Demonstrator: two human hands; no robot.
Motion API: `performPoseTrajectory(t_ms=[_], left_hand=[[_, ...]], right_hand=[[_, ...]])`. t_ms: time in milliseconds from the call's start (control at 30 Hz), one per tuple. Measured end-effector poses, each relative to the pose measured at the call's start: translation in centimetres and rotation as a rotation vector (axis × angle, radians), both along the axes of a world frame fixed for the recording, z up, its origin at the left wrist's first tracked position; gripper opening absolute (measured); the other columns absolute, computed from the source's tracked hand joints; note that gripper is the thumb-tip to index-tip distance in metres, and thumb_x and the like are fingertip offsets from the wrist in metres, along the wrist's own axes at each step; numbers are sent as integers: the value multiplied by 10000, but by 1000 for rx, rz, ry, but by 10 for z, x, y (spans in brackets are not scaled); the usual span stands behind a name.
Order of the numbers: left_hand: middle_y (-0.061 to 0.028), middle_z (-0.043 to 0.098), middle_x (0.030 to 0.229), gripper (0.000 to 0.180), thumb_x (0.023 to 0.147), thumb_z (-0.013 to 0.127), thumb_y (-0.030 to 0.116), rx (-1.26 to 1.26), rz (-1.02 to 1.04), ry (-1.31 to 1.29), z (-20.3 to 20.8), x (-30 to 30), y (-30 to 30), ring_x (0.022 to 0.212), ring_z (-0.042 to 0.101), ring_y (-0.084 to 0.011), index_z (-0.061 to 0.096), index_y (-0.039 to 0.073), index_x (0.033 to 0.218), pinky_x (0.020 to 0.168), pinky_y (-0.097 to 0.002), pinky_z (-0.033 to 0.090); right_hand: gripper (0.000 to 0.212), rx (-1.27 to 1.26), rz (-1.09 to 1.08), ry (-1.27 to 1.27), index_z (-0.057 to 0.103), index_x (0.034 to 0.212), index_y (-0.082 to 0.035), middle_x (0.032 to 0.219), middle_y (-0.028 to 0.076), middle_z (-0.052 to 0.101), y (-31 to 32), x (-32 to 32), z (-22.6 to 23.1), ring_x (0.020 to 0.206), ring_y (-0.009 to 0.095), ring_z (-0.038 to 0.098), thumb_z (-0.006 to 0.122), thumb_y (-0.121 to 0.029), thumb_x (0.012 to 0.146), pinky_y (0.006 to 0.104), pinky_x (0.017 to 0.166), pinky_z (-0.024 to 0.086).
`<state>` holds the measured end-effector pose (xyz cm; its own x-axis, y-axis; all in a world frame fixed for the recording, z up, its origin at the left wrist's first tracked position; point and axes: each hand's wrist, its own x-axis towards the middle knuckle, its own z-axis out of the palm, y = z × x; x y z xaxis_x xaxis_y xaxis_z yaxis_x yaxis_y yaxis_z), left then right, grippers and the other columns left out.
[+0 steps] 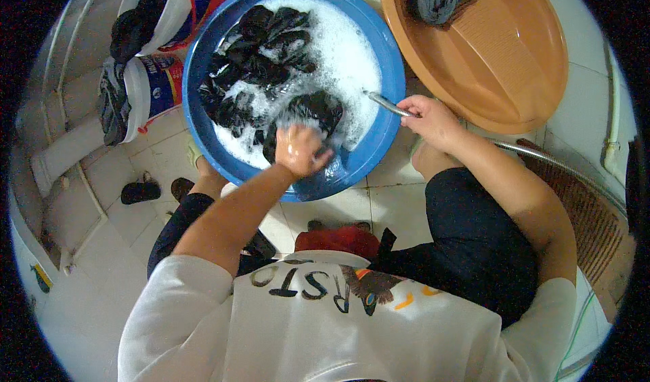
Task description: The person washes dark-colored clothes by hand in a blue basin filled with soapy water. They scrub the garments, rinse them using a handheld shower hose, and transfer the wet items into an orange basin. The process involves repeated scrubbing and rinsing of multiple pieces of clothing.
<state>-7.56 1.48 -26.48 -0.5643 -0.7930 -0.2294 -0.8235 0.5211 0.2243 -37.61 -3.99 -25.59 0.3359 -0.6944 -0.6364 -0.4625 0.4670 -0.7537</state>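
A round blue tub [395,77] holds foamy water and a heap of soaked black clothes [261,47]. My left hand [300,150] reaches over its near rim to the wet black cloth [317,111]. Its thumb stands apart from the fingers, whose tips are blurred by splashing water. At the tub's right rim my right hand [433,121] is closed around a flexible metal shower hose [387,103]. The hose's end points left over the foam, and its length runs back behind my right forearm.
An orange-brown basin [521,64] with a ribbed washboard slope holds dark cloth [441,0]. Two white buckets [137,98] with dark clothes over their rims stand at left. Slippers [141,192] lie on the tiles. A brown ribbed mat [582,213] is at right.
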Motion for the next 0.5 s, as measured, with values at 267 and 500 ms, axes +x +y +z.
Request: performPoseTrajectory(t_ms=[267, 500], left_hand=[[-179, 603, 917, 464, 737, 523, 482, 164, 629, -32, -48, -18, -124, 813, 578, -310, 633, 59, 892, 740, -393, 442], [-20, 414, 825, 418, 651, 708, 180, 383, 859, 1110, 16, -20, -138, 777, 438, -137, 437, 57, 945, 690, -280, 396]], right_hand=[[264, -8, 78, 60, 547, 1009, -25, 823, 71, 596, -7, 9, 10, 759, 152, 548, 573, -88, 754, 275, 691, 434], [252, -28, 19, 69, 568, 976, -38, 825, 115, 607, -7, 3, 10, 768, 228, 577, 585, -137, 745, 332, 691, 450]])
